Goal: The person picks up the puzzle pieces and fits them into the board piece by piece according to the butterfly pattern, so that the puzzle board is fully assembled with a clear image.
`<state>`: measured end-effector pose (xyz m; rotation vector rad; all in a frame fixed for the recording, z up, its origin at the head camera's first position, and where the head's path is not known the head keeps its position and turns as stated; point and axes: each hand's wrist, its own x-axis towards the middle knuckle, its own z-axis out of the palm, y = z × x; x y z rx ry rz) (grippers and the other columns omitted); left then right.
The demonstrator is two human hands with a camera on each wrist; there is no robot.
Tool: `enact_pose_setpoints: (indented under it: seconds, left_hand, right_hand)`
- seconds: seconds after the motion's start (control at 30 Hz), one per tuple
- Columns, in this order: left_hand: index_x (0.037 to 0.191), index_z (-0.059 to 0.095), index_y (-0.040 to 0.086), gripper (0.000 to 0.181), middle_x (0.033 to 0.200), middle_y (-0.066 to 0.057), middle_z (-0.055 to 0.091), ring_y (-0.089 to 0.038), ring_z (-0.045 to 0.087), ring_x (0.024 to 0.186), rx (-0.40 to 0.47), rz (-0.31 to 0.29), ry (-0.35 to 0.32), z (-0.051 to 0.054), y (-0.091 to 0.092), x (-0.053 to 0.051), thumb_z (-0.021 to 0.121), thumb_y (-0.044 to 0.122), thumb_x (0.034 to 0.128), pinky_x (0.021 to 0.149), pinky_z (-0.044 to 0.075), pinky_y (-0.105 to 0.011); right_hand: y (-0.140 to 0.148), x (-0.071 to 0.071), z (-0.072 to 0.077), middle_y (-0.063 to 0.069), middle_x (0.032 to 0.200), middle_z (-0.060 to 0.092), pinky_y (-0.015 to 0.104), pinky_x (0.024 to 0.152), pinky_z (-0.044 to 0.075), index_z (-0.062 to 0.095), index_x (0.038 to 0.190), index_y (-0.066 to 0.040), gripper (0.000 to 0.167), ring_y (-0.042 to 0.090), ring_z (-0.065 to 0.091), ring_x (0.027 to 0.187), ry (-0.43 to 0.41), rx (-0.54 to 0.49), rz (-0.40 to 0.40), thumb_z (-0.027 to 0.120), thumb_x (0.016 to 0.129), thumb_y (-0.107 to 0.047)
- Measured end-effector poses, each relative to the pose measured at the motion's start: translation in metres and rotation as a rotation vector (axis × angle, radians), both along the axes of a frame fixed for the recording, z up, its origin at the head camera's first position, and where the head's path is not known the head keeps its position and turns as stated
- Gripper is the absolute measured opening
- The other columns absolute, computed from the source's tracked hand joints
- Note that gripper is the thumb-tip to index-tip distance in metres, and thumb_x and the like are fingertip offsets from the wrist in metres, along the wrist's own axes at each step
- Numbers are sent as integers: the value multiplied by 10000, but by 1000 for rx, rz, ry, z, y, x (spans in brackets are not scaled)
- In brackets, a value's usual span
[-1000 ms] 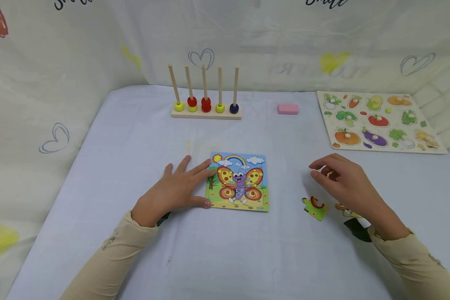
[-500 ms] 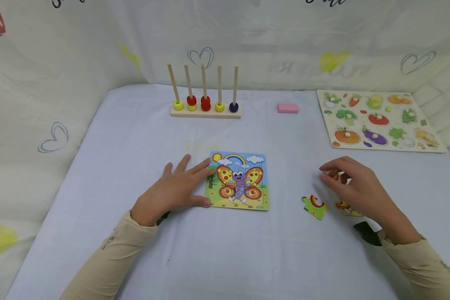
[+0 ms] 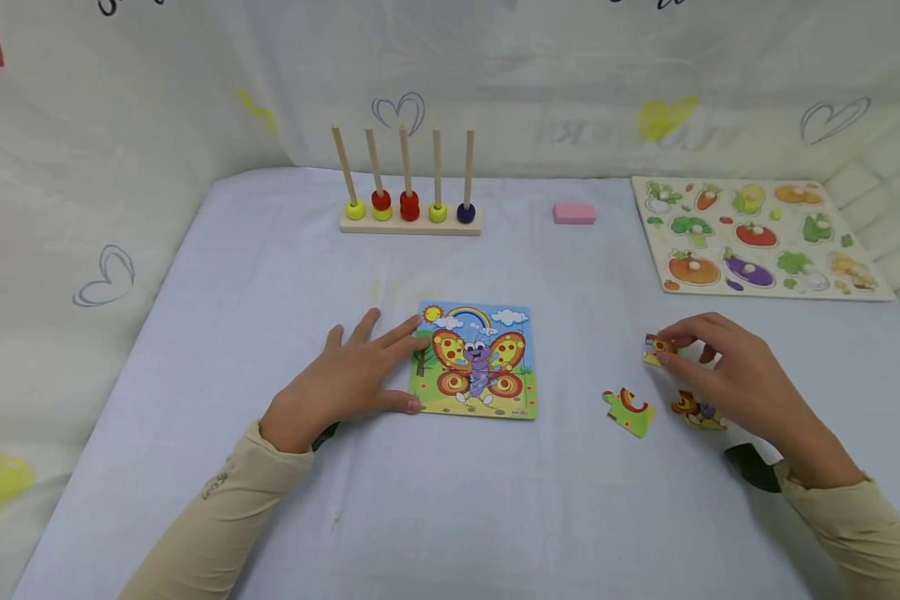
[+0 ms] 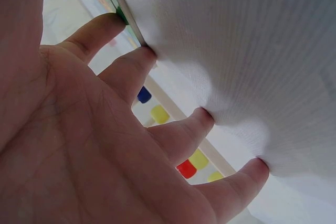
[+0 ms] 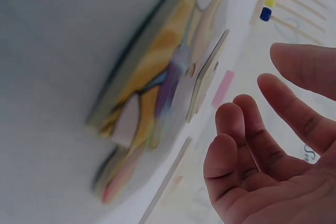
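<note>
A square butterfly jigsaw puzzle (image 3: pixel 476 360) lies in the middle of the white-covered table in the head view. My left hand (image 3: pixel 348 379) rests flat beside it with fingers spread, some fingertips and the thumb touching its left edge. My right hand (image 3: pixel 738 379) hovers over a small puzzle piece (image 3: pixel 650 359), which lies flat on the table. In the right wrist view, its thumb and fingers stand apart, with nothing between them. A green and red piece (image 3: pixel 637 421) lies nearer me, and a yellow and purple piece (image 3: pixel 697 414) is partly under the right hand.
At the back stand a wooden peg counter (image 3: pixel 412 226) with coloured beads and a pink block (image 3: pixel 574 214). The vegetable peg board (image 3: pixel 776 212) lies at the back right. A dark object (image 3: pixel 753 468) shows under my right wrist.
My right hand has shifted to the right, and the piece beneath its fingers has come into view. The left hand and the butterfly puzzle have stayed in place.
</note>
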<state>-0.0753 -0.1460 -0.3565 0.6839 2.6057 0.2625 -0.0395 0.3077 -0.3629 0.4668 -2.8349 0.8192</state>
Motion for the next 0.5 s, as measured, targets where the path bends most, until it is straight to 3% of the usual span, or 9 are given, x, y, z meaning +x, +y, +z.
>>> enact_pose_setpoints:
  seconds: [0.27,0.5]
  left_hand:
    - [1687,375,294,946,1792,16,148,-491,40,1611,6,8,-9,1,0,0,822,569,900,1172,142,-809]
    - [1685,379,295,946,1792,23,141,-491,27,1613,5,13,-17,1,0,0,823,573,898,1173,133,-810]
  right_hand:
    - [5,4,-1,44,1156,690,103,763,428,764,1114,-117,232,48,531,979,-62,32,13,850,912,-40]
    - [5,12,-3,-25,1131,689,109,782,436,771,1133,-139,293,43,523,977,-49,52,59,876,880,-36]
